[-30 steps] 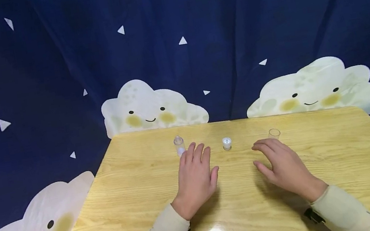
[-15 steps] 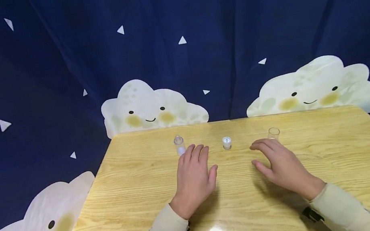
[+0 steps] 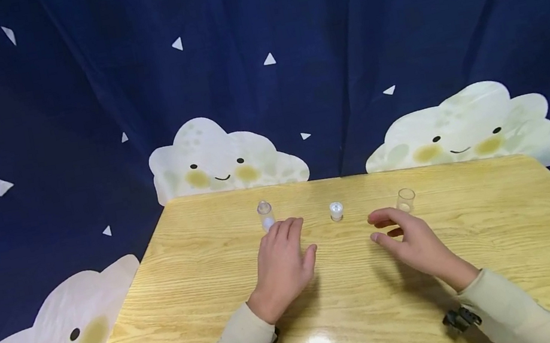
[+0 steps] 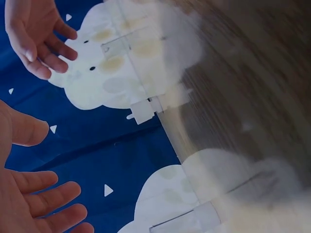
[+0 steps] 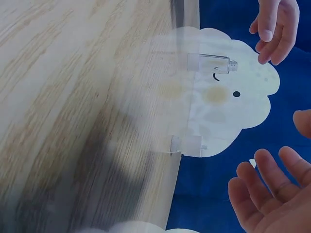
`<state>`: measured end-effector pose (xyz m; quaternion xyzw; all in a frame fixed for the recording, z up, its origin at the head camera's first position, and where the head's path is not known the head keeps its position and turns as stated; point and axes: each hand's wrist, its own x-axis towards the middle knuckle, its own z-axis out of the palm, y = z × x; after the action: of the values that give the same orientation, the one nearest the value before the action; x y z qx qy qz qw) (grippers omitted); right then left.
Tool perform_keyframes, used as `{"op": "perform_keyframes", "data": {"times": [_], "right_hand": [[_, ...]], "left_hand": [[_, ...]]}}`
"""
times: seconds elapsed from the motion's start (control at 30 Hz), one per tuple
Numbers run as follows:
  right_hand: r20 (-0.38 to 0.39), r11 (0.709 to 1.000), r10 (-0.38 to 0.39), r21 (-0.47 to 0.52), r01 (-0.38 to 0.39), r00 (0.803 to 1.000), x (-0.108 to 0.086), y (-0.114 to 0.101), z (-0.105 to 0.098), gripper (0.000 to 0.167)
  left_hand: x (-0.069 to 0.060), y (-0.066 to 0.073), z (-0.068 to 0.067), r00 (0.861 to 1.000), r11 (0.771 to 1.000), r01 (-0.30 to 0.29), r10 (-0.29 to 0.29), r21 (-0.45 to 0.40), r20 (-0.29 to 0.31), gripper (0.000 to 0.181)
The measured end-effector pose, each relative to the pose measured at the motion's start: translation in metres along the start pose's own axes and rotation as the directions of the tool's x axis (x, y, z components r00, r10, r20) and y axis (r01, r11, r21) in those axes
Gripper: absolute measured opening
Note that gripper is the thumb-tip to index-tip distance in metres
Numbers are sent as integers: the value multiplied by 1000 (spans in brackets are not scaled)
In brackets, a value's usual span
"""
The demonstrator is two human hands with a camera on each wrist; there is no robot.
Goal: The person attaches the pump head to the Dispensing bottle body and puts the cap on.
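Note:
My left hand [image 3: 281,268] hovers above the table just in front of a small clear bottle [image 3: 265,212], its fingers relaxed and holding nothing. The bottle stands upright, its lower part white and partly hidden by the fingertips. Between the hands, farther back, a small white fitting [image 3: 336,211] stands on the wood; a nozzle-like tip shows on the same fitting [image 5: 190,144] in the right wrist view. On the right is a clear, open-topped cylinder [image 3: 406,197], like a cap. My right hand [image 3: 415,242] is in front of it, thumb and fingers apart, with nothing between them.
The light wooden table [image 3: 350,292] ends at the back against a dark blue curtain [image 3: 248,12] printed with white clouds and triangles. A black wrist device [image 3: 461,319] sits under the right sleeve. Reflections blur the tabletop in both wrist views.
My left hand has drawn slightly left and toward me. My right hand has turned a little, so the gap between thumb and fingers shows more. The three objects stay in place.

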<state>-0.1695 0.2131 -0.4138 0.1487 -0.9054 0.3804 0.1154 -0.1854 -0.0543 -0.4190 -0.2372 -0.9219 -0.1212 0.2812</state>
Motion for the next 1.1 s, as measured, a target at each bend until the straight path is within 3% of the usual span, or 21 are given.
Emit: {"op": "perform_keyframes", "data": {"times": [0.1, 0.3, 0.57, 0.77, 1.1], "right_hand": [[11, 998, 35, 48, -35, 999, 1, 0, 1, 28], [20, 998, 51, 42, -52, 999, -1, 1, 0, 29], [22, 999, 36, 17, -36, 999, -2, 6, 5, 30], [28, 1000, 24, 13, -25, 999, -3, 8, 7, 29], [44, 1000, 14, 10, -14, 999, -3, 11, 6, 29]], "left_hand": [[-1, 0, -1, 1000, 1000, 0, 0, -14, -2, 50], [0, 1, -1, 1000, 999, 11, -11, -43, -3, 49], [8, -20, 5, 995, 986, 94, -99, -138, -30, 39], [15, -36, 7, 982, 966, 166, -181, -201, -61, 36], [16, -49, 4, 947, 907, 311, -322, -286, 8, 43]]}}
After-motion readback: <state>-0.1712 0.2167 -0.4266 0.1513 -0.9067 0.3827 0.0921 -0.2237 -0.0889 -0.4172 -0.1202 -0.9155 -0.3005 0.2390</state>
